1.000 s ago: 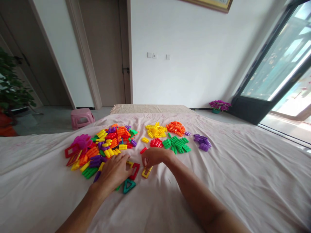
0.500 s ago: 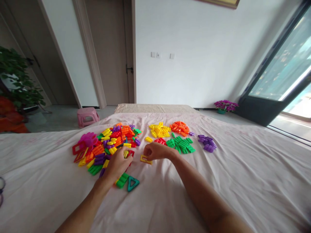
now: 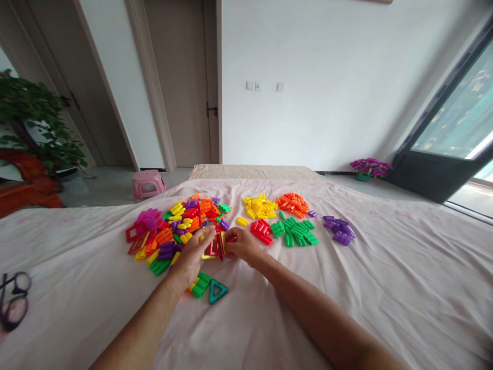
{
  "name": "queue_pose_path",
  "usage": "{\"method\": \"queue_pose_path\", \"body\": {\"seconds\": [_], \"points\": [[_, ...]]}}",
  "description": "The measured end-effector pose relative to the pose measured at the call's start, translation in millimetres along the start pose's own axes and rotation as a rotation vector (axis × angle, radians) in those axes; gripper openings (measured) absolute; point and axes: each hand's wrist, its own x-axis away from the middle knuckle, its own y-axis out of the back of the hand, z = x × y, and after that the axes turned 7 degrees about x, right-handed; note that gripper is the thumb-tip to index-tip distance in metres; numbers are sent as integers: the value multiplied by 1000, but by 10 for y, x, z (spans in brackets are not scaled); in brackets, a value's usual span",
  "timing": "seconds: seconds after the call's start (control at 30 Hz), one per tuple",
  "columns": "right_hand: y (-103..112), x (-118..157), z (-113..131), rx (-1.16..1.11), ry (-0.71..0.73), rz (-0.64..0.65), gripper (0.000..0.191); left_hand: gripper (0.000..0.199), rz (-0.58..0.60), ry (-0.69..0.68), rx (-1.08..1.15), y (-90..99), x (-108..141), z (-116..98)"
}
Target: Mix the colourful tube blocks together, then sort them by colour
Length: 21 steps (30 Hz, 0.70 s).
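Observation:
My left hand point(image 3: 192, 257) is closed on the left side of a small cluster of red and yellow frame tiles point(image 3: 213, 249). From the other side, my right hand point(image 3: 243, 245) pinches the cluster's upright yellow and red edge. Fingers partly cover the tiles, so how they join is unclear. Just left of my left hand lies a mixed heap of plastic building pieces point(image 3: 165, 250). Green tube-shaped pieces point(image 3: 201, 285) and a teal triangle frame tile point(image 3: 217, 292) rest below my hands.
Sorted piles lie to the right: yellow point(image 3: 260, 206), orange point(image 3: 292, 204), red point(image 3: 261, 231), green point(image 3: 297, 232) and purple point(image 3: 339, 229). Pink frame pieces point(image 3: 148, 221) sit at the heap's left. Glasses point(image 3: 14, 303) lie at the left on the pale cloth point(image 3: 269, 324).
My right hand has brought its yellow frame tile against the red one at my left hand. Both hands now meet on the tiles. The camera view has shifted slightly left.

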Motion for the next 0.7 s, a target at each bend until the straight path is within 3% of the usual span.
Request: {"method": "queue_pose_path", "body": {"seconds": [0.1,0.2,0.27,0.37,0.5,0.57,0.7], "points": [[-49,32,27,114,94,-79,24,70,-27,-66,-82,-30,22,64],[-87,69,104,119,210,-65,25,58,-84,-82,-48,-42,10,98],[-104,90,162,-28,232,-4,26,53,-96,-78,-25,-15,-14,24],[-107,91,186,-167,227,-1,28,52,-124,-119,-46,138,-49,-263],[-74,36,65,-3,154,-59,28,52,-259,-267,-148,662,-61,-766],[-56,7,-9,90,110,-67,29,47,-446,-405,-380,1036,-46,-947],[-42,-23,-83,163,99,-74,29,36,-645,-378,-783,1708,8,-1060]]}}
